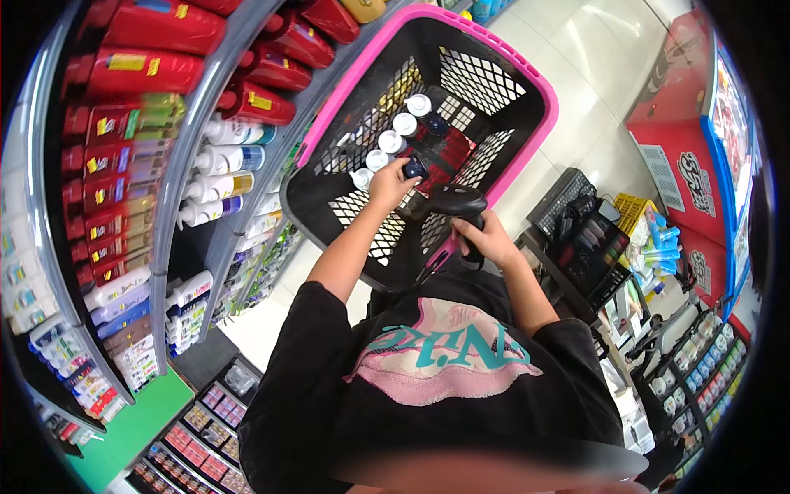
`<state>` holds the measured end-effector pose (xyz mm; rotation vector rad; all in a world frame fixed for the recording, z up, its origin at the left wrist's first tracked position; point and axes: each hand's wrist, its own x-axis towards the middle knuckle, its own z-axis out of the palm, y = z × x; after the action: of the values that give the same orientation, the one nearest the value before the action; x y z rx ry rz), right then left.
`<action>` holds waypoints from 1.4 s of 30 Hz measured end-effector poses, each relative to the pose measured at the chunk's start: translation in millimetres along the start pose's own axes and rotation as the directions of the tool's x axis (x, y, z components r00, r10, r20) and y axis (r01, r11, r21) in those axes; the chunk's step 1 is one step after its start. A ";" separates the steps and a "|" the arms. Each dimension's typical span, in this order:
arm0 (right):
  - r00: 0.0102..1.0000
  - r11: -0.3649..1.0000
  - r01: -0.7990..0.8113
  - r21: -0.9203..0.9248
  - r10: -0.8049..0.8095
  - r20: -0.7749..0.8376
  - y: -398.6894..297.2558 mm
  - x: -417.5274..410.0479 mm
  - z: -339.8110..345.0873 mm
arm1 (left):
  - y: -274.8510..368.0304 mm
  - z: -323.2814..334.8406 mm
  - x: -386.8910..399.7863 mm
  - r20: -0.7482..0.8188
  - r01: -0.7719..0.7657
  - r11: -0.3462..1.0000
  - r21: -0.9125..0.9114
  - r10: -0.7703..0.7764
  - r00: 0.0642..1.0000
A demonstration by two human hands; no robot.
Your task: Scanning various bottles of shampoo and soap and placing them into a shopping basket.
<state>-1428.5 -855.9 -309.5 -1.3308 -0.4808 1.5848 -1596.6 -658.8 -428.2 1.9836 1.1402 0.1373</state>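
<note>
My left hand (393,185) reaches into a black plastic shopping basket with a pink rim (549,111), its fingers around the top of a dark blue bottle (415,168). Beside it stands a row of bottles with white pump tops (391,142). Another dark blue item (437,125) and red packages (447,151) lie deeper in the basket. With my right hand (487,238) I grip the handle of a black handheld barcode scanner (458,200) over the near right side of the basket. Its head points to the left, towards my left hand.
Shelves with red bottles (148,71) and white pump bottles (222,185) rise at the left, close to the basket. On the right are a black keyboard (563,200), a yellow basket (632,213) and a red display case (679,160). Low product racks (197,444) stand at the lower left.
</note>
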 end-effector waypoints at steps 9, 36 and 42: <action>0.999 0.998 -0.043 0.035 0.042 0.022 3.3 -1.2 -1.5 | -23.7 59.4 66.5 -0.091 0.163 0.980 0.115 -0.154 0.984; 0.987 0.999 -0.001 0.054 0.009 -0.160 5.2 -3.0 7.3 | -16.1 -25.2 14.8 0.276 0.106 0.988 0.114 -0.134 0.952; 0.976 0.994 0.104 0.041 -0.094 -0.196 4.3 3.5 10.9 | -20.1 -148.0 -96.2 -0.143 -0.173 0.981 -0.085 0.160 0.977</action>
<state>-1439.9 -851.8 -311.2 -1.3846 -0.3778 1.3612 -1734.2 -638.0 -317.8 2.0060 1.0290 0.4129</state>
